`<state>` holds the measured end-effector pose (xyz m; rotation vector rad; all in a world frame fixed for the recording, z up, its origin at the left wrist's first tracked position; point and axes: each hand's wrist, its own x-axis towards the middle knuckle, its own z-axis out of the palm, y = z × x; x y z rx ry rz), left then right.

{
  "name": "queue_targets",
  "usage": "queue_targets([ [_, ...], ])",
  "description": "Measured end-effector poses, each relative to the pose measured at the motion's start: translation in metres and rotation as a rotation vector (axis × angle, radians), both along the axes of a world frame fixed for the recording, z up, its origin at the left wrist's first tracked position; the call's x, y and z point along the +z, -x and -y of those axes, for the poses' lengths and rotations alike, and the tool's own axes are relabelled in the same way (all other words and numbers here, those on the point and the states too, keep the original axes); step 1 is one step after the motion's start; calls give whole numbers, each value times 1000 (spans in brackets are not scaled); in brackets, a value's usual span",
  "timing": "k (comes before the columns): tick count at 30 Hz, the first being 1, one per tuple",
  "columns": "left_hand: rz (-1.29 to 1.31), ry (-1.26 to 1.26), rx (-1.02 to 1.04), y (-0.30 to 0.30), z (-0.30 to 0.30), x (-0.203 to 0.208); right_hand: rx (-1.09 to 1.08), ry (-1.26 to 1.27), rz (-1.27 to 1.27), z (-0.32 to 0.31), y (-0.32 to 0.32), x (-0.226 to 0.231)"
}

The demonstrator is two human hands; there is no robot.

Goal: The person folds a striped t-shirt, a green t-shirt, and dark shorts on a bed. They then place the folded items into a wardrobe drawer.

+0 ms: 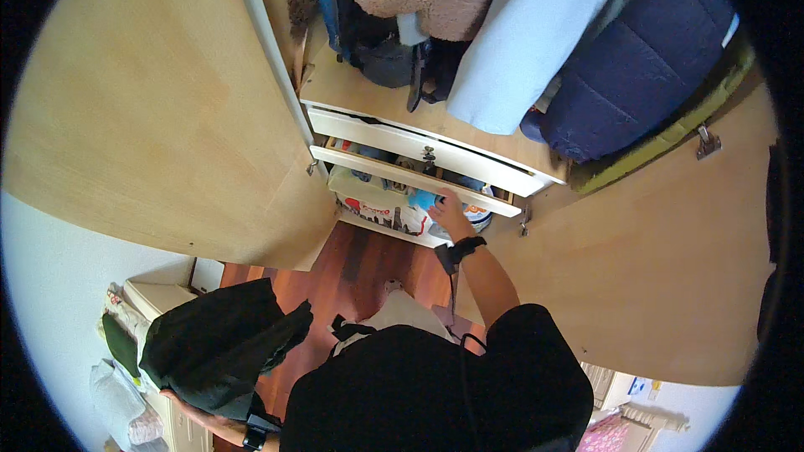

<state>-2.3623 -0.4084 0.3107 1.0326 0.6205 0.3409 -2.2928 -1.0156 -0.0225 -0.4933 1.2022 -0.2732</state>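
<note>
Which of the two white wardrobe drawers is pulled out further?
The lower drawer, just above the right hand: its front juts out past the upper drawer, exposing contents behind it.

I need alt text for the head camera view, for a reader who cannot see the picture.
Seen from above, a person's right hand reaches into an open white wardrobe drawer full of folded clothes, while the left hand holds a bundle of black fabric at the side. Jackets, including a dark blue quilted jacket, hang above between open pale wooden doors.

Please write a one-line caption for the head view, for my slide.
Right hand reaches into an open wardrobe drawer; left hand holds a black garment.
</note>
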Motion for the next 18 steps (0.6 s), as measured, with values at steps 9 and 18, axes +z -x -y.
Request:
queue_targets([
  [9,-14,-25,49,15,2,2,-319,-85,327,78,18,-63],
  [18,-18,-52,63,35,-5,4,-153,229,657,29,51,-70],
])
